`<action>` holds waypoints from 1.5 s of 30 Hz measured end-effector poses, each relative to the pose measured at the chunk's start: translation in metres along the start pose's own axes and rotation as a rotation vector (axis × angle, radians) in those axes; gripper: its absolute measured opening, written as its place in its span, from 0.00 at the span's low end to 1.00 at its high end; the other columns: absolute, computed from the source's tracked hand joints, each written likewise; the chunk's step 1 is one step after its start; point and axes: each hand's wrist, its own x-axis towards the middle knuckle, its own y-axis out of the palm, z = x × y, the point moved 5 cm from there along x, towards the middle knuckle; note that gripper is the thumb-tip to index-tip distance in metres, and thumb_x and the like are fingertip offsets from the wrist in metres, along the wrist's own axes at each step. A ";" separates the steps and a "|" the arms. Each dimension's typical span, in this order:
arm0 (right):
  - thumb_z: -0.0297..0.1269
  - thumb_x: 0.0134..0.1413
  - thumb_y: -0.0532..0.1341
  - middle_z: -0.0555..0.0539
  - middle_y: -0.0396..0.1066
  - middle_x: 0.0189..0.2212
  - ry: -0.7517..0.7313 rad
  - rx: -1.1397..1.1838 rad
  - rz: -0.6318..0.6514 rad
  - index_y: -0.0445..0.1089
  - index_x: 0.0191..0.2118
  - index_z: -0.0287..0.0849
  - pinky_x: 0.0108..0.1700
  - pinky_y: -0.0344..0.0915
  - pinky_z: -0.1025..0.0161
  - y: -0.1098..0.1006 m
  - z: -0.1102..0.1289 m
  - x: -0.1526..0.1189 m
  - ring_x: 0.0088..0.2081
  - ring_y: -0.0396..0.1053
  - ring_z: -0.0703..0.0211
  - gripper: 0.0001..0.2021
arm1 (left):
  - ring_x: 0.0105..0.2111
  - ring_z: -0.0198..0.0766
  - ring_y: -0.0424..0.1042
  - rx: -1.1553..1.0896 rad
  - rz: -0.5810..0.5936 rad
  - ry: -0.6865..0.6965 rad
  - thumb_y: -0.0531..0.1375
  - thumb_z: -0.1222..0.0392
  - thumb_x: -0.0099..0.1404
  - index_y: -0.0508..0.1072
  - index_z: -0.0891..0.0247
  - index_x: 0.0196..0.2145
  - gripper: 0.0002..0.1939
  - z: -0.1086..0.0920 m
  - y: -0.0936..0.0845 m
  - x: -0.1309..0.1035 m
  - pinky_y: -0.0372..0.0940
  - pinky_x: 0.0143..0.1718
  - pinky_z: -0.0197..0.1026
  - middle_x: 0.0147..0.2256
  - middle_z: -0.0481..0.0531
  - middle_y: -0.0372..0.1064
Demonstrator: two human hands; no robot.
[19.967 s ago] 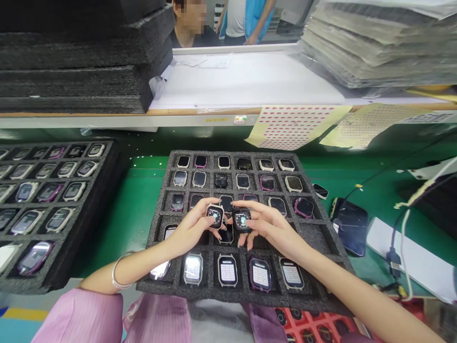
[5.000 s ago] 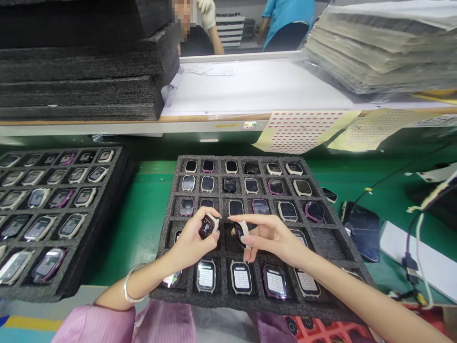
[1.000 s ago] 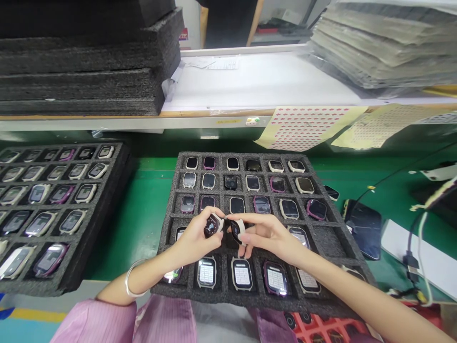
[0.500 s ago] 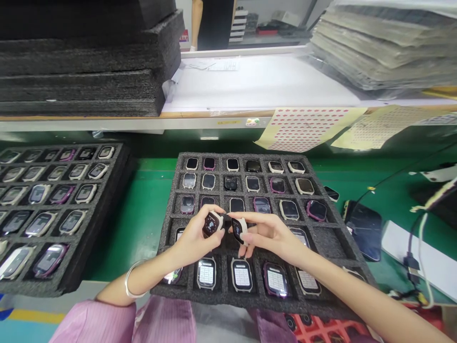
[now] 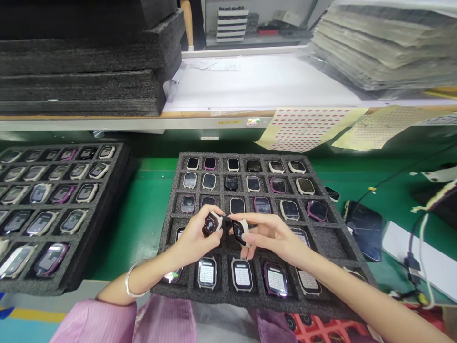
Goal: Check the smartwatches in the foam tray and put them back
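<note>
My left hand point(image 5: 201, 237) grips a light-rimmed smartwatch case point(image 5: 212, 224) with a lit dark screen. In my right hand point(image 5: 267, 234) a second smartwatch case point(image 5: 240, 231), also pale with a lit screen, is pinched between thumb and fingers. The two cases are held close together but apart, above the middle of a black foam tray point(image 5: 262, 301). Strapless watch cases in pale, purple and black sit in its pockets; several in the near row, like this purple watch case point(image 5: 275, 278), show a bright list. My hands hide some pockets.
Another foam tray of watches point(image 5: 84, 259) stands at left. Stacked black foam point(image 5: 117, 90) and bagged sheets point(image 5: 378, 47) sit on the shelf. A dark phone point(image 5: 364, 231), a white board point(image 5: 421, 262) and cables lie at right. A person's arm point(image 5: 188, 24) shows at the back.
The watch case in my right hand has turned slightly and my right fingers have shifted a little. The person at the back has moved left.
</note>
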 end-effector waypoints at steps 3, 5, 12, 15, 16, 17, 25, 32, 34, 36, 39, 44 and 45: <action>0.35 0.55 0.65 0.46 0.74 0.33 -0.009 0.023 0.023 0.66 0.56 0.38 0.29 0.74 0.64 0.000 -0.003 0.001 0.28 0.77 0.57 0.23 | 0.22 0.27 0.57 -0.014 0.010 -0.014 0.56 0.67 0.61 0.62 0.60 0.46 0.14 0.001 0.001 0.000 0.56 0.23 0.32 0.29 0.43 0.58; 0.36 0.56 0.64 0.44 0.74 0.37 -0.026 0.041 0.033 0.63 0.59 0.40 0.29 0.74 0.63 -0.001 -0.006 0.003 0.29 0.77 0.57 0.25 | 0.21 0.27 0.58 -0.066 0.039 -0.032 0.56 0.66 0.62 0.60 0.59 0.48 0.16 0.002 0.003 0.000 0.57 0.22 0.32 0.29 0.42 0.58; 0.36 0.58 0.61 0.43 0.74 0.40 -0.059 0.012 -0.081 0.62 0.56 0.42 0.26 0.71 0.66 -0.009 -0.009 0.005 0.29 0.74 0.60 0.20 | 0.35 0.39 0.71 -0.448 0.116 -0.069 0.55 0.58 0.64 0.59 0.60 0.53 0.20 0.005 0.009 0.004 0.69 0.32 0.41 0.36 0.51 0.65; 0.35 0.57 0.61 0.44 0.75 0.38 -0.058 -0.044 -0.159 0.61 0.58 0.42 0.25 0.70 0.66 -0.013 -0.007 0.003 0.27 0.74 0.61 0.23 | 0.37 0.42 0.72 -0.512 0.095 -0.113 0.54 0.58 0.64 0.61 0.60 0.52 0.18 0.008 0.007 0.005 0.69 0.34 0.43 0.40 0.54 0.66; 0.35 0.57 0.61 0.44 0.75 0.37 -0.054 -0.052 -0.168 0.60 0.59 0.41 0.25 0.70 0.65 -0.013 -0.006 0.003 0.26 0.74 0.60 0.24 | 0.38 0.42 0.73 -0.516 0.093 -0.119 0.54 0.59 0.64 0.62 0.60 0.52 0.18 0.008 0.007 0.005 0.69 0.34 0.43 0.40 0.54 0.67; 0.35 0.56 0.61 0.44 0.76 0.36 -0.052 -0.056 -0.172 0.59 0.60 0.41 0.25 0.70 0.65 -0.013 -0.006 0.002 0.26 0.74 0.60 0.26 | 0.38 0.42 0.73 -0.516 0.093 -0.120 0.54 0.60 0.64 0.62 0.60 0.52 0.18 0.008 0.007 0.004 0.69 0.34 0.43 0.40 0.54 0.67; 0.35 0.55 0.62 0.45 0.77 0.31 -0.044 -0.037 -0.189 0.58 0.62 0.39 0.24 0.69 0.64 -0.014 -0.006 0.001 0.25 0.74 0.58 0.29 | 0.37 0.41 0.73 -0.487 0.086 -0.104 0.52 0.63 0.64 0.62 0.62 0.52 0.17 0.001 0.008 0.003 0.69 0.33 0.42 0.39 0.54 0.66; 0.36 0.54 0.63 0.43 0.77 0.37 -0.037 -0.022 -0.207 0.60 0.60 0.39 0.23 0.69 0.66 -0.014 -0.007 0.002 0.24 0.74 0.60 0.27 | 0.36 0.42 0.73 -0.486 0.087 -0.098 0.53 0.63 0.64 0.63 0.61 0.51 0.17 0.002 0.008 0.003 0.70 0.33 0.42 0.38 0.53 0.66; 0.37 0.54 0.64 0.43 0.77 0.37 -0.036 -0.034 -0.219 0.61 0.59 0.39 0.22 0.69 0.66 -0.014 -0.007 0.003 0.23 0.74 0.61 0.26 | 0.37 0.41 0.73 -0.476 0.093 -0.093 0.53 0.63 0.64 0.63 0.61 0.51 0.17 0.002 0.009 0.003 0.70 0.33 0.42 0.38 0.53 0.67; 0.38 0.55 0.64 0.44 0.77 0.36 -0.038 -0.058 -0.237 0.62 0.57 0.39 0.21 0.68 0.67 -0.014 -0.007 0.003 0.22 0.73 0.62 0.25 | 0.37 0.41 0.73 -0.462 0.104 -0.086 0.52 0.64 0.64 0.63 0.61 0.51 0.17 0.002 0.009 0.003 0.70 0.33 0.42 0.38 0.53 0.67; 0.37 0.54 0.65 0.44 0.77 0.36 -0.045 -0.088 -0.218 0.61 0.58 0.39 0.22 0.68 0.68 -0.012 -0.006 0.002 0.22 0.73 0.63 0.26 | 0.37 0.41 0.73 -0.458 0.122 -0.071 0.53 0.66 0.63 0.64 0.60 0.50 0.17 0.000 0.008 0.003 0.71 0.34 0.42 0.38 0.52 0.67; 0.31 0.48 0.68 0.45 0.73 0.42 -0.023 -0.103 -0.077 0.51 0.63 0.44 0.34 0.74 0.62 -0.007 -0.009 0.002 0.34 0.76 0.57 0.38 | 0.42 0.43 0.73 -0.539 0.167 -0.044 0.56 0.71 0.59 0.62 0.60 0.51 0.22 -0.007 -0.001 0.000 0.72 0.39 0.44 0.42 0.54 0.69; 0.32 0.49 0.67 0.45 0.73 0.40 0.001 -0.116 -0.051 0.50 0.63 0.44 0.34 0.74 0.61 -0.007 -0.012 0.002 0.35 0.76 0.56 0.38 | 0.43 0.44 0.73 -0.549 0.176 -0.047 0.57 0.72 0.59 0.62 0.60 0.51 0.22 -0.008 -0.003 -0.001 0.72 0.40 0.45 0.42 0.55 0.70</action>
